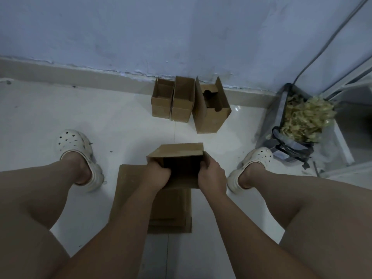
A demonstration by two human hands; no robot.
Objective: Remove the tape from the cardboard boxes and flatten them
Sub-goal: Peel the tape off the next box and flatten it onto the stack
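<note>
An open cardboard box [177,156] sits at frame centre. The left hand [159,173] closes its grip over the left wall, and the right hand [212,175] does the same on the right wall. Under it lies flattened cardboard [128,190] on the floor [120,121]. Three more open boxes [182,99] stand against the wall at upper centre. At the right is a clear bin [279,111] of crumpled tape [306,119].

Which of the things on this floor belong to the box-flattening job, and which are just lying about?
Job: open box, held by left hand and right hand; three upright boxes by the wall; flattened cardboard underneath.
Lying about: grey cable; bin of yellowish scraps; white clogs.
</note>
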